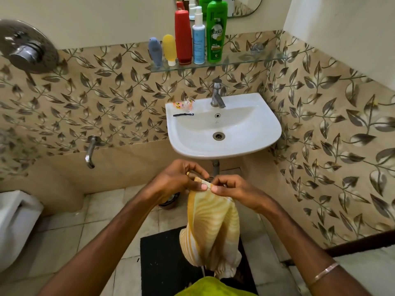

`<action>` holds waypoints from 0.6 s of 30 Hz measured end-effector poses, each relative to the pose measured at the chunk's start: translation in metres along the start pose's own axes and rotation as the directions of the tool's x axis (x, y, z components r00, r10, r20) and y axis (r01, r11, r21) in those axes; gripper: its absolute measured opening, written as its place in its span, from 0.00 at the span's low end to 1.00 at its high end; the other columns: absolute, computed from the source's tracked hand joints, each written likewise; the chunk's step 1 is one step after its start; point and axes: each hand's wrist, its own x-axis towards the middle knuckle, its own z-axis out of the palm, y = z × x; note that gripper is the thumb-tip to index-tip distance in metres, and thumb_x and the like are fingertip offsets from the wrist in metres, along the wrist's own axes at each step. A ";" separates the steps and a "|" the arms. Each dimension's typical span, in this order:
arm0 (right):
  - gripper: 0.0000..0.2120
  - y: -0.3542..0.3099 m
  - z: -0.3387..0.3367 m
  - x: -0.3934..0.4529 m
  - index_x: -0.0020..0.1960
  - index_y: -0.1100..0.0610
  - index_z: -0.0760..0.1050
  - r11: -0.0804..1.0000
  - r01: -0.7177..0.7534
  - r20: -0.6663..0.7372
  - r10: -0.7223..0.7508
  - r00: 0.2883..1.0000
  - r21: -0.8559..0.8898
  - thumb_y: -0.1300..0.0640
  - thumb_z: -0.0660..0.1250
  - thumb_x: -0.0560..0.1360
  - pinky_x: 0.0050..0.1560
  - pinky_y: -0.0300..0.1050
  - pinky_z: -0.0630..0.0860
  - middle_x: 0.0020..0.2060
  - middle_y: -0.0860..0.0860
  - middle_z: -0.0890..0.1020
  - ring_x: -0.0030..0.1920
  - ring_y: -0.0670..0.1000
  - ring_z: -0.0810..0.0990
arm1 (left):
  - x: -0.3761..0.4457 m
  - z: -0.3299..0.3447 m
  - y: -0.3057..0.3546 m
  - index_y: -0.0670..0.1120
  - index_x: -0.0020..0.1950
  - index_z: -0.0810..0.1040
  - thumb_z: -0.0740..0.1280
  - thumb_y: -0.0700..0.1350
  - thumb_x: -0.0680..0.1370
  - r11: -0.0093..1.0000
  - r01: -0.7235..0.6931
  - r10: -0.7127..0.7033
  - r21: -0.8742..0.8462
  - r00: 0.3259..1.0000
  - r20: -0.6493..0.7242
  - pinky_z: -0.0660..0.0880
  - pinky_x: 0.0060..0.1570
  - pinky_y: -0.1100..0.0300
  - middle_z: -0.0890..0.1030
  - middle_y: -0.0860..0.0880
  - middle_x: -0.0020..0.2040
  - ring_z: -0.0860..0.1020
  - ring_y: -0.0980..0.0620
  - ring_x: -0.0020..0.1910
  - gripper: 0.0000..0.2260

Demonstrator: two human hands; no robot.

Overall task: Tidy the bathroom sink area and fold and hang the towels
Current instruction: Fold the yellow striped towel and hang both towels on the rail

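A yellow-and-white striped towel (211, 229) hangs in front of me below the white sink (263, 133). My left hand (181, 178) and my right hand (233, 189) both pinch its top edge, fingertips almost touching. The cloth drops in loose folds over a black floor mat (162, 263). On the sink's left rim lie a small clear packet with a yellow label (183, 104) and a thin black hair clip (183, 114). A glass shelf (252, 59) above carries several bottles, among them a red bottle (183, 37) and a green bottle (216, 30).
The tap (217, 94) stands at the sink's back. A wall spout (90, 150) and shower head (25, 47) are on the left wall, a white toilet (15, 223) at far left. A green cloth (209, 288) lies at the bottom edge. Patterned tiled walls close in on both sides.
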 end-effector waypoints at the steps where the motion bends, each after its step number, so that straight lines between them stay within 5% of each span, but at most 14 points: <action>1: 0.12 0.000 0.002 0.002 0.50 0.52 0.83 1.000 0.009 0.009 -0.009 1.000 -0.022 0.43 0.71 0.77 0.50 0.50 0.75 0.44 0.53 0.83 0.48 0.51 0.81 | 0.000 0.002 0.001 0.43 0.50 0.83 0.77 0.36 0.70 1.000 -0.009 0.009 0.011 1.000 -0.001 0.76 0.35 0.62 0.85 0.48 0.39 0.81 0.54 0.38 0.11; 5: 0.09 0.003 0.004 0.005 0.47 0.49 0.83 0.998 0.008 -0.005 -0.009 1.000 -0.062 0.44 0.71 0.77 0.49 0.53 0.74 0.42 0.50 0.82 0.46 0.51 0.80 | -0.002 0.004 0.005 0.39 0.51 0.84 0.76 0.35 0.71 0.999 -0.010 0.011 0.053 1.000 -0.016 0.77 0.36 0.66 0.86 0.40 0.44 0.84 0.53 0.40 0.10; 12: 0.10 0.015 0.000 0.001 0.41 0.50 0.83 0.998 -0.024 -0.021 0.022 1.000 -0.062 0.49 0.71 0.79 0.43 0.48 0.74 0.37 0.49 0.81 0.40 0.50 0.79 | -0.001 0.012 0.009 0.49 0.42 0.86 0.74 0.37 0.73 0.988 0.007 0.015 0.155 0.989 -0.145 0.81 0.43 0.60 0.87 0.51 0.41 0.85 0.56 0.44 0.07; 18: 0.12 0.048 -0.006 -0.011 0.44 0.52 0.85 0.993 -0.116 -0.033 0.115 0.993 -0.021 0.45 0.70 0.77 0.47 0.46 0.79 0.40 0.49 0.86 0.43 0.48 0.84 | -0.006 0.005 0.012 0.49 0.40 0.85 0.74 0.36 0.73 0.989 0.040 0.006 0.140 0.948 -0.319 0.82 0.47 0.57 0.86 0.52 0.41 0.84 0.55 0.45 0.08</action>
